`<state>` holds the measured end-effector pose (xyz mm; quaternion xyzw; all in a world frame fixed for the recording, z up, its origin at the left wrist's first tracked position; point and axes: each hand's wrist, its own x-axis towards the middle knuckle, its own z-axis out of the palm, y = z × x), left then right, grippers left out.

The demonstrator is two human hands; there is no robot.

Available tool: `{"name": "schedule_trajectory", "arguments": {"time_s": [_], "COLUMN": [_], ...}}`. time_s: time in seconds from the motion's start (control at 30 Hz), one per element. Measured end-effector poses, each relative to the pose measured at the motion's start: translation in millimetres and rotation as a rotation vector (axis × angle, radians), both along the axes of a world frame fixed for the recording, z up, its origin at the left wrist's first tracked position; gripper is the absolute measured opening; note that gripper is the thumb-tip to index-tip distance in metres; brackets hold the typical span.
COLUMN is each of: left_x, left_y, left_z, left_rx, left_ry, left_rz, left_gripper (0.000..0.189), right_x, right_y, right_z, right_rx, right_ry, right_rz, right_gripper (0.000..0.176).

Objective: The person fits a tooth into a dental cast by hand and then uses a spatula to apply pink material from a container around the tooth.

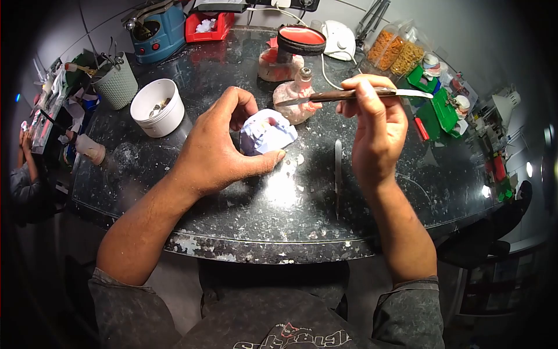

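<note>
My left hand [218, 142] is closed around a pale bluish-white plaster dental model [268, 136], thumb along its lower edge. In my right hand [376, 125] is a wax knife [331, 96] with a dark wooden handle, pinched between thumb and fingers. One flat metal end of it points left, just above the model and apart from it; the other blade sticks out to the right. Behind the model stands a round, wax-smeared spirit burner [293, 99] with a metal neck. A slim metal tool [338, 174] lies on the worktop between my forearms.
On the dark, speckled worktop [232, 224], a white tub [157, 110] with small pieces stands left, near a grey woven basket [116, 81]. A red bin [209, 26], a blue machine [157, 35] and a dark-rimmed pan of red wax [302, 38] are behind. Green trays [444, 110] stand right.
</note>
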<state>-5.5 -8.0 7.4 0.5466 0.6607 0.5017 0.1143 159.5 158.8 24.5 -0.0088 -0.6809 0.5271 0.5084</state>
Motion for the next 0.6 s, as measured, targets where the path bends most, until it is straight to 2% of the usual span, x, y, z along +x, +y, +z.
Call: {"name": "schedule_trajectory", "arguments": {"time_s": [0.2, 0.3, 0.6], "left_x": [-0.1, 0.4, 0.2], "left_y": [3.1, 3.6, 3.3], "left_z": [-4.3, -4.0, -4.4], "left_rx": [0.078, 0.072, 0.094], "left_ry": [0.125, 0.122, 0.177], "left_rz": [-0.003, -0.012, -0.007], "left_gripper": [0.057, 0.057, 0.058], "right_x": [6.0, 5.8, 5.8], "right_y": [-16.3, -15.0, -13.4], "right_z": [6.0, 3.7, 2.4], "right_rx": [0.029, 0.108, 0.144], "right_ry": [-0.009, -0.034, -0.096], "right_rz": [0.082, 0.043, 0.013], "right_gripper": [0.010, 0.011, 0.011]}}
